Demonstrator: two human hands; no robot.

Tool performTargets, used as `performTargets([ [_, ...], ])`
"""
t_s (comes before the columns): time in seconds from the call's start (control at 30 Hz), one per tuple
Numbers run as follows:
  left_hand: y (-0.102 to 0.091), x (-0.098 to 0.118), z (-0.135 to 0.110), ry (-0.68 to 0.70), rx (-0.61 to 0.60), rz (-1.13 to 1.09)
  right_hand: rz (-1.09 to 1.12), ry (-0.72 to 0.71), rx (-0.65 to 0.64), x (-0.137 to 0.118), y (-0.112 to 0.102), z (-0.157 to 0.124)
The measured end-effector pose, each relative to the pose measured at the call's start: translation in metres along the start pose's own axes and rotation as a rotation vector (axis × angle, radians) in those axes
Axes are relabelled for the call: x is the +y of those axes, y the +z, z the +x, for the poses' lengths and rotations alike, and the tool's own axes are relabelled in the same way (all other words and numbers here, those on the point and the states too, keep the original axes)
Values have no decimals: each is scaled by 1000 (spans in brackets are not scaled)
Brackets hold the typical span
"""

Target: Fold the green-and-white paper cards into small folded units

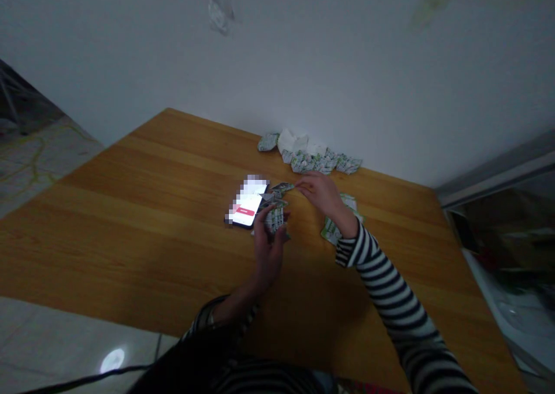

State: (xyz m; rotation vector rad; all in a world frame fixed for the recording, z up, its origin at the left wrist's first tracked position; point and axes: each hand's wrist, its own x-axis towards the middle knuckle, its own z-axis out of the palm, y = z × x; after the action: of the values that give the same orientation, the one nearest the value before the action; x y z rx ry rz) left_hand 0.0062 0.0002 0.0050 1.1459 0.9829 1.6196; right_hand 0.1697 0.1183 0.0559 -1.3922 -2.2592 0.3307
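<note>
My left hand is closed around a folded piece of green-and-white printed paper, near the middle of the wooden table. Thumb and fingers of my right hand are pinched at the tip of another strip of the same printed paper, just above the left hand. Whether the two pieces are joined I cannot tell. Beneath my right wrist lies a flat green-and-white printed piece, partly hidden. A lit phone lies just left of the left hand.
Crumpled printed pieces are heaped along the wall at the table's back edge, with white paper among them. A clear plastic bag hangs on the wall. A glass-fronted unit stands to the right.
</note>
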Motion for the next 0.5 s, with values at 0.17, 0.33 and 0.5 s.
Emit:
performTargets([
  [0.17, 0, 1, 0, 17, -12, -29, -324, -170, -182, 13, 30, 33],
  [0.33, 3, 4, -4, 36, -84, -61, -381, -159, -271, 15, 42, 43],
  [0.5, 2, 4, -5, 49, -126, -45, -442, -125, -315, 11, 48, 53],
])
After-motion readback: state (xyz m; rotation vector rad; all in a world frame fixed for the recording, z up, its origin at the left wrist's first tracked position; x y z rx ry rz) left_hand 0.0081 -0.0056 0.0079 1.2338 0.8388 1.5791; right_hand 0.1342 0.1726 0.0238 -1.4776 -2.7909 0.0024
